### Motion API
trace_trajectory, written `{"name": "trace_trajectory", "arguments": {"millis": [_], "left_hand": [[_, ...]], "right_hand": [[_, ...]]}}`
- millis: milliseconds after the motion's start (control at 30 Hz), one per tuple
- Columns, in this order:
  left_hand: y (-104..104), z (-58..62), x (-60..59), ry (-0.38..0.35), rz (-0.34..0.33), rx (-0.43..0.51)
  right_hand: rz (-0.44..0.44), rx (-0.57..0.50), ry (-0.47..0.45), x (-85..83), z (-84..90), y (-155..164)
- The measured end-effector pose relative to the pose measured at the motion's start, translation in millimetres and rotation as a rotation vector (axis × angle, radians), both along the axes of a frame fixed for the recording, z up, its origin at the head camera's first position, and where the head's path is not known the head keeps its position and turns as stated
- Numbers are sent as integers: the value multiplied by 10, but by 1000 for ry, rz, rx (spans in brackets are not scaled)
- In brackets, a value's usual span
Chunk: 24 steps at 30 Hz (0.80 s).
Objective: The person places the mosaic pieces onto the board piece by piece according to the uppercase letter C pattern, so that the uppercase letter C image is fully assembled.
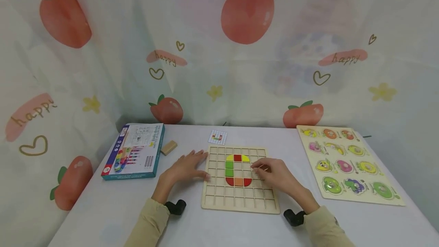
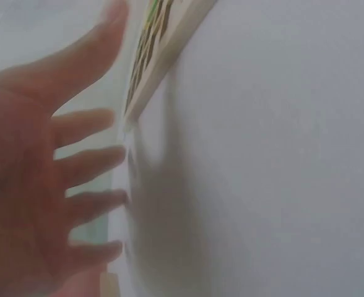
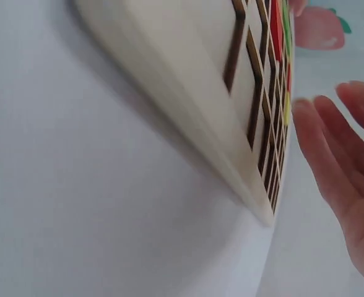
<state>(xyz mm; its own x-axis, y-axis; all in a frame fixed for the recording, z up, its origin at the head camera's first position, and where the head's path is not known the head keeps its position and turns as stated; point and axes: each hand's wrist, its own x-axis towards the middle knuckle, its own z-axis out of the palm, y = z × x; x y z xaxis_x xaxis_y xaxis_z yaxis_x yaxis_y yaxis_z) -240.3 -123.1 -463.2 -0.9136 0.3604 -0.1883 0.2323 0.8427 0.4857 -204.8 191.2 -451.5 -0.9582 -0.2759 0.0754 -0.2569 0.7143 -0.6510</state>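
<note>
A wooden grid board (image 1: 240,200) lies flat in the middle of the white table. Coloured tiles (image 1: 237,170) in it form a C shape: yellow and red on top, green at the left, red and orange below. My left hand (image 1: 188,167) rests flat on the table with spread fingers, its thumb against the board's left edge. My right hand (image 1: 270,171) lies on the right part of the board, fingertips beside the tiles, holding nothing I can see. The left wrist view shows the left hand (image 2: 39,179) spread beside the board's edge (image 2: 163,55). The right wrist view shows the right hand's straight fingers (image 3: 346,161) over the board (image 3: 194,93).
A blue game box (image 1: 133,155) lies at the left, with a small wooden block (image 1: 169,147) beside it. A small pattern card (image 1: 217,137) sits behind the board. A fruit peg puzzle (image 1: 346,163) lies at the right. A printed curtain hangs behind the table.
</note>
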Motion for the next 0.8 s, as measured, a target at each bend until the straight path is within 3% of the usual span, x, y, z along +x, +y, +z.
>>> {"name": "trace_trajectory", "arguments": {"millis": [167, 267, 333, 433, 567, 800], "left_hand": [[-17, 58, -48, 219, 146, 6], [-41, 89, -79, 366, 181, -1], [-66, 105, -93, 422, 190, -11], [-110, 109, -100, 445, 181, -55], [-142, 95, -75, 400, 146, -102], [-151, 71, -28, 335, 140, -118]], "right_hand": [[-1, 29, 165, -59, 5, 98], [0, 76, 244, -93, 14, 146], [6, 132, 301, -119, 24, 174], [1, 263, 393, -145, 36, 217], [-7, 392, 458, -163, 30, 284], [14, 419, 476, -179, 10, 342]]}}
